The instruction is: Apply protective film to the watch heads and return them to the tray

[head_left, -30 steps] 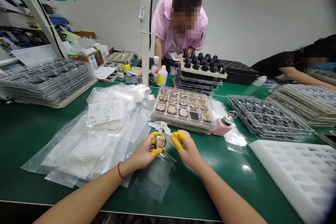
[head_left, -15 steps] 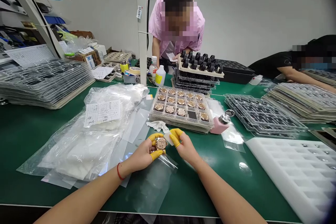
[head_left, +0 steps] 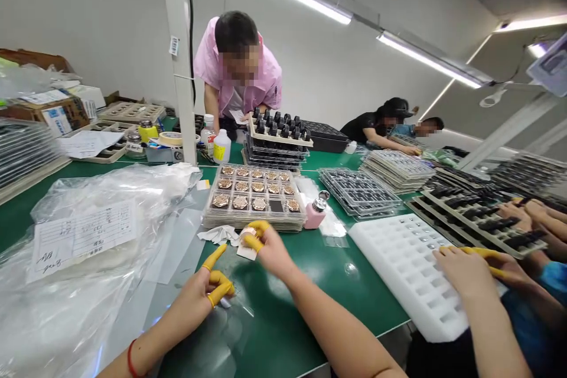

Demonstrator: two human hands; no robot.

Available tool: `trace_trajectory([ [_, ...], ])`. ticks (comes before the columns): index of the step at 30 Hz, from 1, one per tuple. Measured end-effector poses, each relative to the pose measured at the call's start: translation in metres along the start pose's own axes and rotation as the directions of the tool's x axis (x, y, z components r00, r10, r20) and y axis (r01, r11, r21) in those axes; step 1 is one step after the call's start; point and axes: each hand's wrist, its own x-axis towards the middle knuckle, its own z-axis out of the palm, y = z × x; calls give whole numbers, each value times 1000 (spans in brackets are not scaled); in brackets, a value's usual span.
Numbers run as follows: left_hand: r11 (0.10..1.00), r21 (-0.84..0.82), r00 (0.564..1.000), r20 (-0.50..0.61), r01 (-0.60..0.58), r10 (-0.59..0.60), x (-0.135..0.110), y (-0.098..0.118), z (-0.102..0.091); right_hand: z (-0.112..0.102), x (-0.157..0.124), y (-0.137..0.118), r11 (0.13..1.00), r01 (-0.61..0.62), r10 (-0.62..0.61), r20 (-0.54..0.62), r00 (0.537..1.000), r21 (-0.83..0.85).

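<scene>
Your right hand [head_left: 271, 251] pinches a small white card [head_left: 246, 253] between yellow finger cots [head_left: 252, 241]; the card is tilted, with a pinkish-gold piece at its top edge, too blurred to identify. Your left hand [head_left: 195, 301] lies at seven o'clock from it, fingers apart, holding nothing visible, resting against a clear plastic sleeve [head_left: 230, 316].
</scene>
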Motion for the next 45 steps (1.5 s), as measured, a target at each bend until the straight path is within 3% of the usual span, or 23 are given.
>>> trace_trajectory([
  [2,999,26,1000,-1,-29,29,-1,2,-1,-32,23,-11,966,42,-108,-252,962,-253],
  [3,999,34,999,9,-35,35,-2,3,-1,-48,36,-15,910,23,-170,-323,931,-415],
  [5,998,49,999,27,-37,36,-2,4,-1,-72,56,-19,782,-31,-237,-343,909,-622],
  [7,997,73,998,43,-39,36,-2,6,-1,-84,68,-20,701,-44,-259,-312,914,-712],
  [11,991,130,998,67,-30,22,-2,9,-3,-94,68,-19,440,-179,-261,-316,912,-880],
  [13,989,144,998,69,-23,13,-2,9,-3,-102,65,-19,350,-259,-219,-347,912,-900],
  [17,990,140,997,68,-30,21,-1,6,-2,-122,66,-20,316,-304,-135,-360,923,-899],
  [20,993,112,996,82,-32,23,-2,4,-1,-128,64,-24,347,-308,-124,-369,921,-886],
  [23,996,92,996,84,-21,14,-4,9,0,-116,49,-32,405,-297,-162,-387,908,-865],
  [25,998,55,997,72,-18,14,-6,13,1,-92,32,-34,587,-191,-197,-368,909,-787],
  [27,1000,-5,998,56,-30,30,-8,16,3,-59,12,-35,868,-32,-126,-281,951,-496],
  [28,998,-44,998,49,-45,47,-8,17,4,-40,2,-34,961,-4,-51,-190,981,-275],
  [29,994,-88,996,45,-69,73,-8,17,5,-22,-7,-34,996,-40,35,-62,997,-76],
  [31,975,-189,991,43,-117,128,-8,16,6,9,-20,-32,975,-196,172,206,963,101],
  [33,955,-263,988,29,-139,152,-8,16,5,27,-23,-28,962,-260,214,349,912,88],
  [35,947,-298,992,-21,-123,122,-8,17,4,33,-14,-21,986,-166,168,302,938,-35],
  [37,940,-327,994,-76,-102,81,-7,19,2,31,1,-10,952,40,9,158,987,-305],
  [38,930,-355,994,-84,-98,73,-7,19,1,30,9,-3,872,141,-96,119,988,-468],
  [40,899,-426,995,-58,-101,84,-7,21,1,28,21,11,632,276,-223,171,960,-724],
  [42,879,-466,995,-36,-101,95,-7,21,2,27,27,21,440,329,-189,273,943,-836],
  [43,884,-458,996,-35,-91,85,-7,21,3,26,26,23,385,335,-153,298,942,-860],
  [45,914,-400,998,-44,-64,50,-7,20,3,18,21,20,356,326,-115,305,945,-876],
])
